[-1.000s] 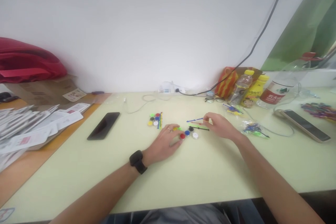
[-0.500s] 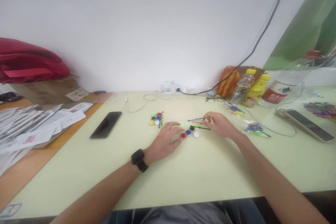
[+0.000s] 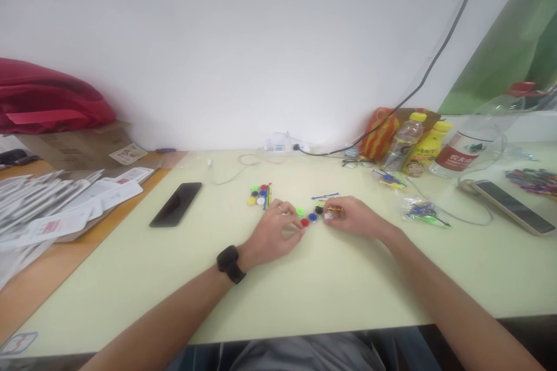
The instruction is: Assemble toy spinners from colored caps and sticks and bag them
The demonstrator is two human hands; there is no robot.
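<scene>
My left hand [image 3: 275,227] rests on the table with its thumb and index finger drawn together at the near-left edge of a red disc [image 3: 305,222]. Right of this disc lie a blue disc [image 3: 313,217] and a black one [image 3: 319,210]; a green disc [image 3: 300,211] is just behind. My right hand [image 3: 354,216] pinches a white disc [image 3: 328,215], and a thin yellow stick [image 3: 334,208] lies across its fingers. Behind them is a blue stick [image 3: 325,195]. Beyond my left fingers sits a group of coloured discs [image 3: 255,193] beside upright-lying sticks [image 3: 268,194].
A black phone [image 3: 176,204] lies at left, near stacked white packets [image 3: 52,208]. Plastic bags of small parts [image 3: 424,211], bottles [image 3: 459,153], glasses [image 3: 354,163] and another phone [image 3: 513,206] occupy the right. A cable [image 3: 429,72] runs down the wall.
My right hand has come nearer and left, bringing the yellow stick to the white disc, which has shifted slightly. My left thumb and index finger have drawn closer together by the red disc.
</scene>
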